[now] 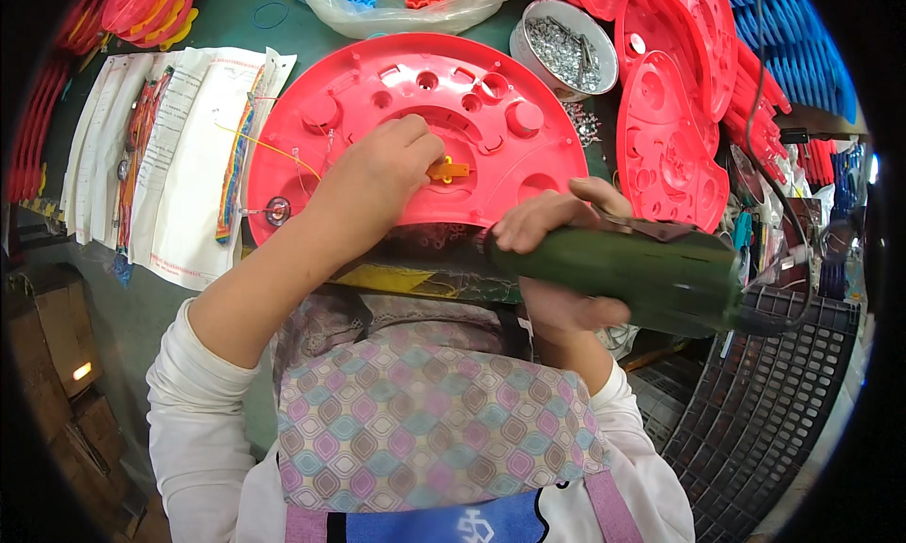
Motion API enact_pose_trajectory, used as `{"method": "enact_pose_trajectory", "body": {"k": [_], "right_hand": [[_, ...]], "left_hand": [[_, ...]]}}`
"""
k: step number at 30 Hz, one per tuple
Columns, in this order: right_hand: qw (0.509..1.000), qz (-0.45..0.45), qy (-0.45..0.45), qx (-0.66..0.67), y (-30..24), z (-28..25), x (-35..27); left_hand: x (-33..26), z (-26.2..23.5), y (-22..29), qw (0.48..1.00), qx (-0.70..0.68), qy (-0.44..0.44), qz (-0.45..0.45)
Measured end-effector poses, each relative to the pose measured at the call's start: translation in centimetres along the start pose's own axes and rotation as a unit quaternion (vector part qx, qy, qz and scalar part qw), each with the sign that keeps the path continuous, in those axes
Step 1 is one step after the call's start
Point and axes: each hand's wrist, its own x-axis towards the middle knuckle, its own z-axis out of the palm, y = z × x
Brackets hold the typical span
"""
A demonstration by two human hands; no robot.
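A red semicircular plastic panel with round holes lies on the bench in front of me. My left hand rests on its lower middle and pinches a small yellow plastic piece against it. My right hand grips a dark green electric screwdriver, held sideways just below the panel's near edge, its tip pointing left toward the panel. The tool's bit is hidden behind my hand and apron.
A white bowl of metal screws stands behind the panel. Stacks of red panels and blue parts fill the right. Bagged paper sheets lie left. A bag of coloured pieces sits at the back. A black crate is lower right.
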Motion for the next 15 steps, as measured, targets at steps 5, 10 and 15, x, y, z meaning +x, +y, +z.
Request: {"method": "enact_pose_trajectory", "body": {"k": [5, 10, 15], "right_hand": [[0.996, -0.078, -0.015, 0.034, -2.1, 0.7, 2.6], [0.996, -0.086, 0.028, 0.018, -1.8, 1.8, 4.8], [0.995, -0.076, 0.038, 0.043, 1.2, 2.2, 5.8]], "left_hand": [[-0.3, -1.8, -0.7, 0.992, -0.103, -0.061, -0.036], [-0.6, -2.5, -1.1, 0.988, -0.128, -0.081, 0.014], [-0.4, -2.1, -0.7, 0.989, -0.134, -0.061, 0.002]]}}
